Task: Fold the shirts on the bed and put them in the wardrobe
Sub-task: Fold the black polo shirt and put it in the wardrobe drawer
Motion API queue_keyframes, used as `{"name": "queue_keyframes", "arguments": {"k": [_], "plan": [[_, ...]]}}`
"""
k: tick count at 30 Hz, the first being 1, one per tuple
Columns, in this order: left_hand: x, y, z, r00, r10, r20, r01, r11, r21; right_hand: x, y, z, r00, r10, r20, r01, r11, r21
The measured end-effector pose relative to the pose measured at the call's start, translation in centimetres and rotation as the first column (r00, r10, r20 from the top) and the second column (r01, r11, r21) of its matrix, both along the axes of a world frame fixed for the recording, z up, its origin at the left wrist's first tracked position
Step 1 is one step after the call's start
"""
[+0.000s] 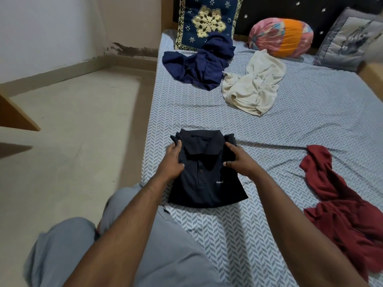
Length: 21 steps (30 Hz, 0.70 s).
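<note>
Pale floor (pixel 72 141) filled the left of your view, with a wooden panel corner (pixel 16 117) at its edge. No wardrobe showed.

- Bed (pixel 269 235): herringbone-print sheet, running from near centre to the far right, and your working surface.
- Left hand (pixel 173 160): fingers curled round the left edge of the folded shirt beside the collar.
- Black polo shirt (pixel 205 183): near left on the bed, folded into a compact rectangle, collar away from you and placket up. White chest lettering read "maka", with the rest cut off by the fold.
- Right hand (pixel 240 160): thumb on top and fingers wrapped round the right edge. You held both sides level, probably to keep the fold from slipping as you squared or lifted it.
- Navy shirt (pixel 199 65): crumpled at the far side, partly against a blue embroidered cushion (pixel 207 19).
- Cream shirt (pixel 252 85): crumpled, touching the navy one's right edge.
- Pink-and-orange bolster (pixel 281 37): against the dark headboard (pixel 290 9).
- Maroon shirt (pixel 342 199): spread loose at near right, well apart from the polo.
- Grey cushion (pixel 348 38): far right corner.

By my count, three shirts awaited folding.
</note>
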<state>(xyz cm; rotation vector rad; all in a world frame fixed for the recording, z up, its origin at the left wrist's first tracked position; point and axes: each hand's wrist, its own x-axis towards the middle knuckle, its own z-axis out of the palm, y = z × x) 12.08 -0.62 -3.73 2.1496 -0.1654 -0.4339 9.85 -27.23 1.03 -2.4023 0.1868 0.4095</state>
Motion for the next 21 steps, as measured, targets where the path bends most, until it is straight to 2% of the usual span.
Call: {"name": "queue_keyframes", "arguments": {"k": [6, 10, 15, 21], "plan": [[3.6, 4.8, 2.1, 0.993, 0.009, 0.116, -0.008, 1.0, -0.006, 3.7, 5.2, 2.1, 0.998, 0.031, 0.057, -0.023, 0.991, -0.135], [5.0, 10.2, 5.8, 0.982, -0.014, 0.19, 0.005, 0.999, 0.048, 5.9, 10.9, 4.9, 0.992, 0.032, 0.124, -0.014, 0.989, -0.149], [5.0, 18.1, 14.1, 0.965, 0.028, 0.261, -0.071, 0.985, 0.157, 7.0, 19.4, 11.0, 0.974, 0.031, 0.224, -0.01, 0.995, -0.096], [2.9, 25.3, 25.8, 0.951, 0.104, 0.291, -0.175, 0.957, 0.23, 7.1, 28.1, 21.2, 0.96, 0.123, 0.252, -0.117, 0.992, -0.037]]}}
